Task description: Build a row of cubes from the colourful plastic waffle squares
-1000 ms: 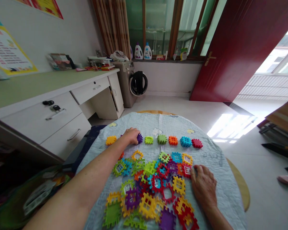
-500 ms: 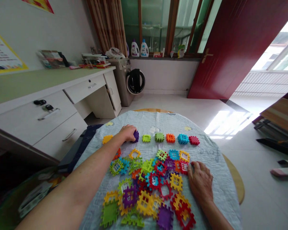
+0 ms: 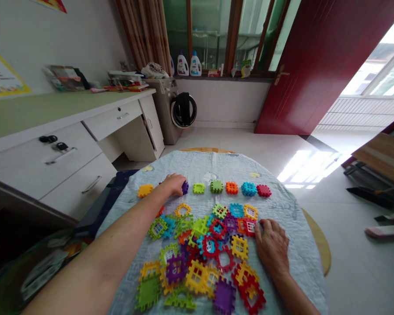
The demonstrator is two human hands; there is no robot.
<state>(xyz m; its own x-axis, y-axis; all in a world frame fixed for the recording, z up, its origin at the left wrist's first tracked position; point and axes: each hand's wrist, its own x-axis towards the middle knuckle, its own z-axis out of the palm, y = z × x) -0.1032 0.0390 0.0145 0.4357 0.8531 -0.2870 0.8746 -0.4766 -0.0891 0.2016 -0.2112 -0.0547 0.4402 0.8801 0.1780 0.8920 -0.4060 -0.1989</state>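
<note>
Pinch of left hand (image 3: 176,184): one purple block (image 3: 185,188), five blocks (image 3: 231,188) rightward; right hand (image 3: 273,246) spread

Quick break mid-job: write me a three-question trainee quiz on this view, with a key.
1. Which hand is at the purple toothed pieces in the far row?
2. True or false: the right hand is beside the heap of interlocking pieces.
3. Fill in the colour: in the far row, between the green stack and the blue stack, comes ____.

Key: 1. The left hand. 2. True. 3. Orange.
</note>
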